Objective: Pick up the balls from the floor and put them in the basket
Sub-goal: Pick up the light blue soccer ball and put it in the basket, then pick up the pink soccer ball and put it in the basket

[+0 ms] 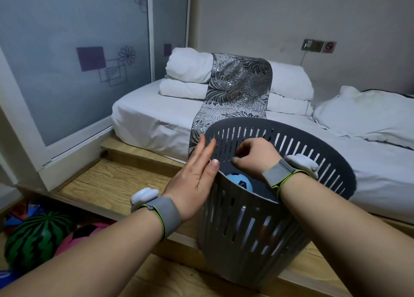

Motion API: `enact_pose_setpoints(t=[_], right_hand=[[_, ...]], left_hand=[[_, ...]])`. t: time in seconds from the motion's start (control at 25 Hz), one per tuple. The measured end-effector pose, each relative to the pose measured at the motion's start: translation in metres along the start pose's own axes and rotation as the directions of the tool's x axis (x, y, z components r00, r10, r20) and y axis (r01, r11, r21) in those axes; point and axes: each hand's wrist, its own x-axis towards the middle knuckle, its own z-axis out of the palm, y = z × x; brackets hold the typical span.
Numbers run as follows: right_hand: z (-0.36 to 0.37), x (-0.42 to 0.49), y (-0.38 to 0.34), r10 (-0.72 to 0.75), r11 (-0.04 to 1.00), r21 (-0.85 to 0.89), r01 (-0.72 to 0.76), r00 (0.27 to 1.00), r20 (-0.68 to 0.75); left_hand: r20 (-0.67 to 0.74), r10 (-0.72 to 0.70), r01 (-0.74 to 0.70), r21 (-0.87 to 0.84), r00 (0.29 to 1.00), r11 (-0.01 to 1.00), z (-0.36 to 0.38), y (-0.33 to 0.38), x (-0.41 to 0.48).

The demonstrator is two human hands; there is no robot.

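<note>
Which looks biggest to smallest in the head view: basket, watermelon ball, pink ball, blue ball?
1. basket
2. watermelon ball
3. pink ball, partly hidden by the left arm, so unsure
4. blue ball, mostly hidden inside the basket, so unsure

Blue ball inside tilted grey basket

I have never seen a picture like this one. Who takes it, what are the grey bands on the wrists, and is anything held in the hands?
A camera on the person's head took it, looking down at both bare arms. No robot is here. The left hand lies flat and open against the basket rim. The right hand is over the basket mouth, fingers curled; nothing shows in it. Each wrist wears a grey band with a white device; its purpose I cannot tell. A blue ball is inside the basket. A watermelon ball and a pink ball wait on the floor. Behind is a bed.
</note>
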Motion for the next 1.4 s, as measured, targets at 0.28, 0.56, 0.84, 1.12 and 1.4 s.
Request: enact_pose_setpoints(t=[0.28,0.56,0.84,1.12,1.4], right_hand=[[0.004,-0.012,-0.062,-0.102,0.964,0.223,0.144,0.977,-0.19],[0.052,-0.073,-0.133,-0.389,0.895,0.113,0.431,0.879,-0.274],[0.194,-0.123,-0.148,-0.375,0.927,0.005,0.375,0.926,0.036],[0.297,-0.132,-0.121,-0.072,0.997,0.037,0.064,0.955,0.288],[0.325,-0.14,-0.108,-0.012,0.971,0.232,-0.059,0.955,0.295]], left_hand=[[0.061,-0.22,0.227,-0.164,0.974,0.96,-0.01,-0.044,-0.043],[0.044,-0.463,0.465,-0.109,0.885,0.879,-0.043,-0.104,-0.109],[-0.015,-0.62,0.619,0.09,0.784,0.78,-0.035,-0.179,-0.174],[-0.013,-0.708,0.538,0.66,0.706,0.524,-0.059,-0.241,-0.184],[0.078,-0.769,0.447,0.775,0.634,0.447,-0.046,-0.282,-0.201]])
